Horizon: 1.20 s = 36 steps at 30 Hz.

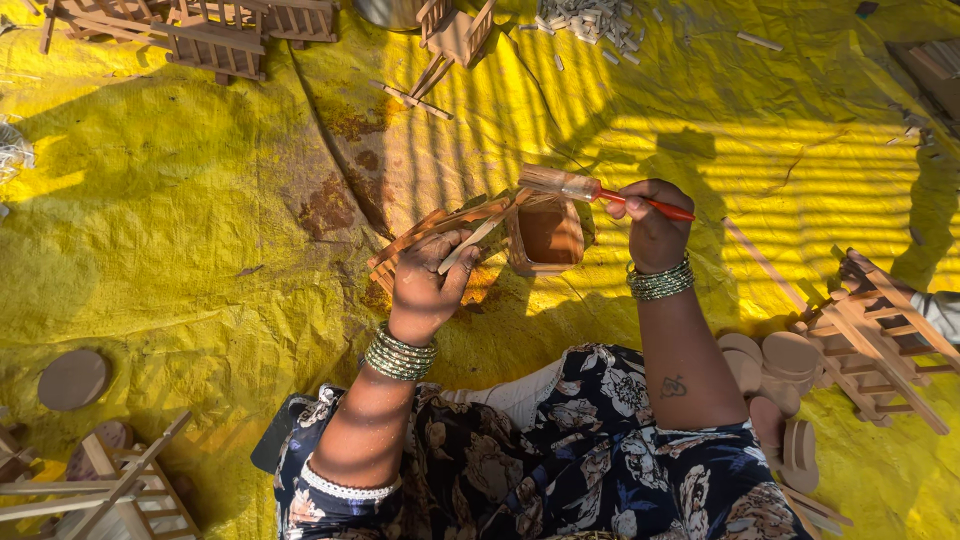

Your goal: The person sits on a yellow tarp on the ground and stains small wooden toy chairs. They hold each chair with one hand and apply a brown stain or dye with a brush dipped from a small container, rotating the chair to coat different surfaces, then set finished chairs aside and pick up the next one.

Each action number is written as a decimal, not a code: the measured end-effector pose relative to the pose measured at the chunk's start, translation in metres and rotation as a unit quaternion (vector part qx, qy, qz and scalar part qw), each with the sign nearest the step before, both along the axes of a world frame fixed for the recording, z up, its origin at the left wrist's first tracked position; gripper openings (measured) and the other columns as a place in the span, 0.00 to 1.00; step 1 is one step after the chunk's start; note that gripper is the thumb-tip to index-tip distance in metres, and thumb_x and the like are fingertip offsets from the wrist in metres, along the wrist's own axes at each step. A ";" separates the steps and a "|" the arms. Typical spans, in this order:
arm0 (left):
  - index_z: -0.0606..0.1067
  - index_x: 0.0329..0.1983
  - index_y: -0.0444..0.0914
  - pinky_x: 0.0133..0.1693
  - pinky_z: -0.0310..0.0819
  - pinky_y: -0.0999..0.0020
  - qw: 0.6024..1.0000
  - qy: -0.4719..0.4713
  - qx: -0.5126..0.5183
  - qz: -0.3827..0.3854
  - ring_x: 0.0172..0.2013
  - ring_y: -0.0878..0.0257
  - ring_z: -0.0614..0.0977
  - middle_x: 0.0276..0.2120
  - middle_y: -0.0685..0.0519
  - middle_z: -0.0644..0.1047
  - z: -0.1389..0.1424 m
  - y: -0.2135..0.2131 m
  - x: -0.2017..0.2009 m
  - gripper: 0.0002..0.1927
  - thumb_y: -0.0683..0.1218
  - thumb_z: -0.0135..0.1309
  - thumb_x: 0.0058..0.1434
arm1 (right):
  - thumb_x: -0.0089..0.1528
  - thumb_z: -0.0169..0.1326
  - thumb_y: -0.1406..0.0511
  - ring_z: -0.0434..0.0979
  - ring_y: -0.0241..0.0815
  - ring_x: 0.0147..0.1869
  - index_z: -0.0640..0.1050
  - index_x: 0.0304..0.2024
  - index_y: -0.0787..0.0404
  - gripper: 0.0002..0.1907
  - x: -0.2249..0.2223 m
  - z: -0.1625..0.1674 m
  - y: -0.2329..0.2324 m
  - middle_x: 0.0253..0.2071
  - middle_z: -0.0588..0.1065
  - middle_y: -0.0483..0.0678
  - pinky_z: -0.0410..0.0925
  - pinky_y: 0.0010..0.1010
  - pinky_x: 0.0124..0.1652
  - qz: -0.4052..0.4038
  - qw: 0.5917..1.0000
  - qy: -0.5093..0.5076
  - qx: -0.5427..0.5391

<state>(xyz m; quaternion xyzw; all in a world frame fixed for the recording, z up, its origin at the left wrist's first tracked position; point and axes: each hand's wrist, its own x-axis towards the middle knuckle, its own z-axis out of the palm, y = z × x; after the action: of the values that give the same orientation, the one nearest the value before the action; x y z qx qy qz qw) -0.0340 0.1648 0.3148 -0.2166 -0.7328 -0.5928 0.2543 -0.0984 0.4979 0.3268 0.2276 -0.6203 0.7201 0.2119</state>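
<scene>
Yellow tarp; wooden discs right; slatted frame; stick pile top.

You hold a raw, matt wood frame and a brush with pale bristles and glossy red handle. Under the frame lies a crinkled, stained, slightly shiny yellow plastic tarp.
</scene>
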 end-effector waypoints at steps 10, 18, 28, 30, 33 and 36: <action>0.79 0.46 0.31 0.45 0.77 0.62 1.000 0.008 -0.015 0.006 0.39 0.49 0.83 0.38 0.41 0.81 0.008 0.005 0.011 0.10 0.42 0.58 0.66 | 0.64 0.60 0.68 0.82 0.42 0.39 0.81 0.41 0.71 0.09 0.027 0.016 -0.008 0.37 0.81 0.54 0.75 0.31 0.43 -0.073 0.990 -0.020 0.120; 0.78 0.47 0.32 0.41 0.76 0.63 1.000 -0.011 -0.007 0.001 0.35 0.52 0.83 0.34 0.44 0.80 0.013 0.001 0.008 0.10 0.43 0.58 0.66 | 0.56 0.63 0.71 0.79 0.50 0.46 0.81 0.44 0.66 0.13 0.087 0.024 -0.059 0.43 0.79 0.52 0.72 0.38 0.48 -0.141 0.847 0.270 0.435; 0.78 0.46 0.32 0.39 0.75 0.65 1.000 -0.022 0.007 -0.020 0.31 0.55 0.81 0.30 0.45 0.78 0.015 0.000 0.013 0.08 0.41 0.57 0.67 | 0.51 0.64 0.74 0.78 0.52 0.47 0.82 0.44 0.62 0.17 0.101 0.035 -0.060 0.43 0.77 0.51 0.71 0.42 0.48 -0.128 0.821 0.275 0.484; 0.78 0.46 0.32 0.38 0.75 0.65 0.999 -0.030 0.009 -0.022 0.31 0.56 0.80 0.30 0.45 0.77 0.014 0.000 0.014 0.08 0.41 0.57 0.67 | 0.54 0.62 0.77 0.79 0.50 0.47 0.82 0.45 0.62 0.17 0.101 0.035 -0.063 0.45 0.78 0.53 0.71 0.39 0.47 -0.080 0.850 0.246 0.458; 0.78 0.47 0.32 0.39 0.74 0.65 1.000 -0.011 0.012 -0.016 0.32 0.55 0.80 0.31 0.45 0.77 0.012 -0.002 0.015 0.08 0.41 0.56 0.67 | 0.53 0.61 0.78 0.79 0.50 0.47 0.82 0.46 0.63 0.19 0.104 0.038 -0.068 0.46 0.78 0.55 0.71 0.38 0.47 -0.089 0.863 0.222 0.445; 0.77 0.48 0.32 0.40 0.75 0.66 1.000 0.015 0.011 -0.006 0.34 0.55 0.81 0.33 0.44 0.78 0.010 -0.003 0.017 0.09 0.41 0.56 0.68 | 0.52 0.60 0.78 0.78 0.52 0.48 0.82 0.46 0.65 0.19 0.110 0.039 -0.073 0.45 0.77 0.56 0.71 0.40 0.49 -0.090 0.857 0.265 0.432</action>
<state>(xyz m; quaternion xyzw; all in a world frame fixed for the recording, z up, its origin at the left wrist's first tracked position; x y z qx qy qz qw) -0.0174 0.1622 0.3249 -0.2269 -0.7207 -0.5994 0.2643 0.0114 0.4245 0.3656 0.4212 -0.8075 0.2699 0.3125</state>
